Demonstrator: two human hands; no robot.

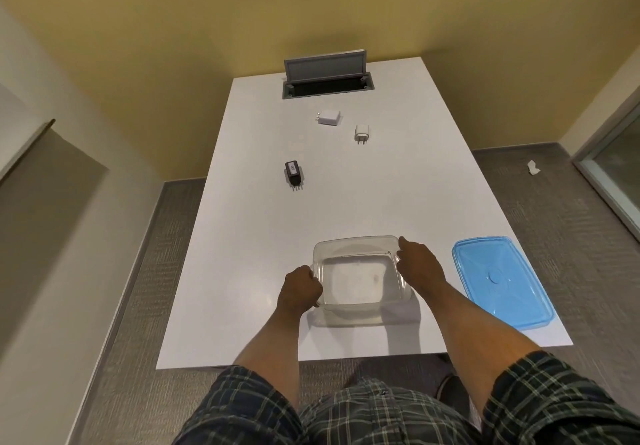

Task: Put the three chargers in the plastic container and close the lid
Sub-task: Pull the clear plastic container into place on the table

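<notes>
A clear plastic container [360, 285] stands near the front of the white table [398, 184], with nothing in it. My left hand [300, 287] grips its left rim, and my right hand [419, 264] holds its right rim. The blue lid [502, 280] lies flat on the table to the container's right. Farther back lie three chargers: a black one [294, 173] at mid-left, a flat white one [329, 117] near the back, and a small white one [362, 133] to its right.
An open grey cable hatch [325, 75] sits at the table's far end against the yellow wall. A scrap of white paper [533, 168] lies on the grey carpet at the right. A glass door frame stands at the far right.
</notes>
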